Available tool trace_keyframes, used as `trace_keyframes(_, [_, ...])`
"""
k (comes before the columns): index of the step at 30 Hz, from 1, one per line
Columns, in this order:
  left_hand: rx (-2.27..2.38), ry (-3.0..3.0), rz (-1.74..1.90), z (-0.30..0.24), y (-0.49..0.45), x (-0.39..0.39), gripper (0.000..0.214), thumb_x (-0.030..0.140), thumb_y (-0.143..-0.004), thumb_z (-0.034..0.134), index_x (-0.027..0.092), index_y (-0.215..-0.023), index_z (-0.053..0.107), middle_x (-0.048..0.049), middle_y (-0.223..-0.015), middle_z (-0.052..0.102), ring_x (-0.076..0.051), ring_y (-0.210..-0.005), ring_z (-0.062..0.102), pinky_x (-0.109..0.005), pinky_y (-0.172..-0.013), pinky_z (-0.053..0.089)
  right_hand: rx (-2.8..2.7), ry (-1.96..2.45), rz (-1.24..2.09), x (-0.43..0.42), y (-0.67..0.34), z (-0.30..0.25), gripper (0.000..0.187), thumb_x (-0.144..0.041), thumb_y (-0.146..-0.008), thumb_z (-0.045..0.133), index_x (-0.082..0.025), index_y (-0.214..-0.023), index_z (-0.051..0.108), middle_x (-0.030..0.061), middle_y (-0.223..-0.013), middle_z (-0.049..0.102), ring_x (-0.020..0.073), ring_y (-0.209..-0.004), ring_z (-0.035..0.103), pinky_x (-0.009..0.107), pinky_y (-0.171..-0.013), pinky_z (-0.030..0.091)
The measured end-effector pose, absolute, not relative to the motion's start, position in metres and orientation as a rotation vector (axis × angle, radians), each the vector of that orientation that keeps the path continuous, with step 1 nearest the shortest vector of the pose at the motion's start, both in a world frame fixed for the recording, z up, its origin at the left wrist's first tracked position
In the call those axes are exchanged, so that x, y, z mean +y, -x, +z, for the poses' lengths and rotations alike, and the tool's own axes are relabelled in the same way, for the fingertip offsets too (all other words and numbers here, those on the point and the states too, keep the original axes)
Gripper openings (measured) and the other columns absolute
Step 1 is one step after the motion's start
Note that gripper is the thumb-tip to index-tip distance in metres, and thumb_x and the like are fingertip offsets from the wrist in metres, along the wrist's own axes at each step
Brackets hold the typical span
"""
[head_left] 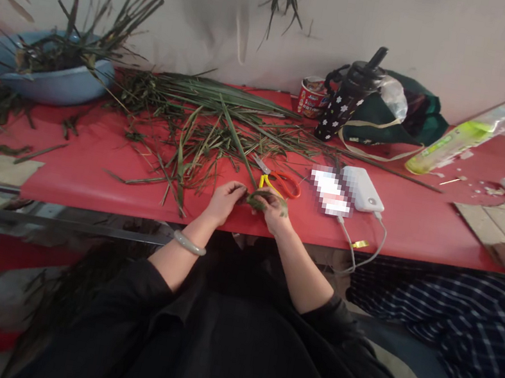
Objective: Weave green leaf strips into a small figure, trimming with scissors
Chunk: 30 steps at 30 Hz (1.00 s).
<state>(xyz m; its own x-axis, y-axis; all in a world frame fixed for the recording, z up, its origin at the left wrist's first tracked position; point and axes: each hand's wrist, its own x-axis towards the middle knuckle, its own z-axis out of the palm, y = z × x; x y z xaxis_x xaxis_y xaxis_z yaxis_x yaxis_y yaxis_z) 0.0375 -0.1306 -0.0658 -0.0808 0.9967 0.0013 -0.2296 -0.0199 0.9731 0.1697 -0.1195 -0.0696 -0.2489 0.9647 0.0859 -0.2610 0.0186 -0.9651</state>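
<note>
My left hand (225, 200) and my right hand (273, 209) meet at the near edge of the red table (88, 176). Both are closed around a small folded bundle of green leaf (256, 201) held between them. A pale bangle sits on my left wrist. Just beyond my right hand lie orange-and-yellow scissors (278, 182). A loose heap of long green leaves (205, 122) spreads over the table ahead of my left hand.
A blue basin (38, 76) of leaf scraps stands at the far left. A white power bank (362, 189) with cable, a dark flowered bottle (345, 104), a red cup and a green bag lie to the right. Another person in plaid (455, 316) sits at my right.
</note>
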Motion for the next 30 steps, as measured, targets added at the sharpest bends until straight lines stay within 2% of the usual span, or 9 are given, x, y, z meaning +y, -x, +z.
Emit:
trace_keyframes(5, [0.927, -0.514, 1.582, -0.064, -0.026, -0.123, 0.017, 0.025, -0.062, 0.063, 0.016, -0.071, 0.052, 0.0033, -0.062, 0.057, -0.005, -0.052, 0.050, -0.018, -0.052, 0.037, -1.218, 0.820, 1.473, -0.118, -0.170, -0.069, 0.023, -0.034, -0.063, 0.064, -0.019, -0.077, 0.054, -0.0048, -0.058, 0.056, 0.0069, -0.043, 0.047, 0.020, -0.040, 0.039])
trace_keyframes(7, [0.887, -0.391, 1.614, -0.062, -0.023, -0.122, 0.021, 0.034, -0.065, 0.061, 0.016, -0.067, 0.050, 0.0039, -0.060, 0.054, -0.003, -0.048, 0.046, -0.017, -0.049, 0.035, -1.180, 0.855, 1.430, -0.117, -0.170, -0.071, 0.021, -0.035, -0.065, 0.062, -0.019, -0.075, 0.052, -0.0053, -0.055, 0.054, 0.0068, -0.041, 0.046, 0.021, -0.040, 0.039])
trace_keyframes(9, [0.889, -0.475, 1.591, -0.060, -0.026, -0.125, 0.024, 0.037, -0.066, 0.061, 0.015, -0.067, 0.051, 0.0021, -0.064, 0.056, -0.004, -0.051, 0.048, -0.018, -0.050, 0.037, -1.192, 0.874, 1.402, -0.116, -0.169, -0.072, 0.019, -0.035, -0.068, 0.059, -0.019, -0.073, 0.051, -0.0052, -0.053, 0.053, 0.0071, -0.041, 0.045, 0.021, -0.041, 0.038])
trace_keyframes(10, [0.898, -0.599, 1.576, -0.059, -0.028, -0.127, 0.022, 0.033, -0.064, 0.064, 0.015, -0.072, 0.053, 0.0003, -0.073, 0.059, -0.005, -0.056, 0.051, -0.019, -0.053, 0.038, -1.217, 0.887, 1.392, -0.116, -0.169, -0.072, 0.018, -0.035, -0.069, 0.058, -0.019, -0.072, 0.051, -0.0052, -0.052, 0.052, 0.0072, -0.041, 0.045, 0.021, -0.040, 0.038])
trace_keyframes(12, [0.911, -0.874, 1.497, -0.058, -0.035, -0.132, 0.032, 0.025, -0.060, 0.069, 0.017, -0.088, 0.055, -0.0011, -0.086, 0.061, -0.007, -0.068, 0.055, -0.019, -0.061, 0.041, -1.279, 0.919, 1.371, -0.116, -0.168, -0.071, 0.017, -0.034, -0.069, 0.057, -0.019, -0.072, 0.050, -0.0055, -0.051, 0.051, 0.0076, -0.040, 0.045, 0.021, -0.040, 0.037])
trace_keyframes(14, [0.925, -1.058, 1.394, -0.058, -0.040, -0.137, 0.034, 0.025, -0.061, 0.068, 0.018, -0.092, 0.056, -0.0008, -0.083, 0.061, -0.009, -0.073, 0.055, -0.021, -0.066, 0.043, -1.320, 0.953, 1.321, -0.117, -0.167, -0.070, 0.015, -0.033, -0.070, 0.055, -0.019, -0.074, 0.050, -0.0053, -0.053, 0.052, 0.0081, -0.041, 0.045, 0.022, -0.041, 0.038])
trace_keyframes(20, [1.067, -1.247, 1.323, -0.065, -0.041, -0.136, 0.020, 0.031, -0.068, 0.060, 0.015, -0.079, 0.056, 0.0009, -0.070, 0.058, -0.010, -0.068, 0.054, -0.024, -0.066, 0.043, -1.455, 0.981, 0.998, -0.123, -0.171, -0.071, 0.015, -0.024, -0.064, 0.058, -0.019, -0.077, 0.054, -0.0032, -0.063, 0.054, 0.0107, -0.056, 0.050, 0.023, -0.053, 0.041])
trace_keyframes(24, [1.108, -1.359, 1.265, -0.069, -0.039, -0.134, 0.014, 0.024, -0.068, 0.057, 0.015, -0.079, 0.057, 0.0004, -0.073, 0.060, -0.011, -0.069, 0.055, -0.026, -0.068, 0.045, -1.358, 1.065, 0.921, -0.122, -0.172, -0.072, 0.013, -0.031, -0.067, 0.058, -0.019, -0.072, 0.055, -0.0035, -0.060, 0.052, 0.0098, -0.054, 0.046, 0.023, -0.053, 0.039])
trace_keyframes(30, [1.031, -1.432, 1.160, -0.067, -0.039, -0.135, 0.021, 0.016, -0.066, 0.054, 0.015, -0.087, 0.057, -0.0016, -0.078, 0.062, -0.011, -0.073, 0.057, -0.027, -0.071, 0.046, -1.143, 1.054, 0.979, -0.117, -0.170, -0.076, 0.023, -0.039, -0.068, 0.057, -0.017, -0.064, 0.053, -0.0034, -0.057, 0.049, 0.0097, -0.056, 0.045, 0.023, -0.054, 0.039])
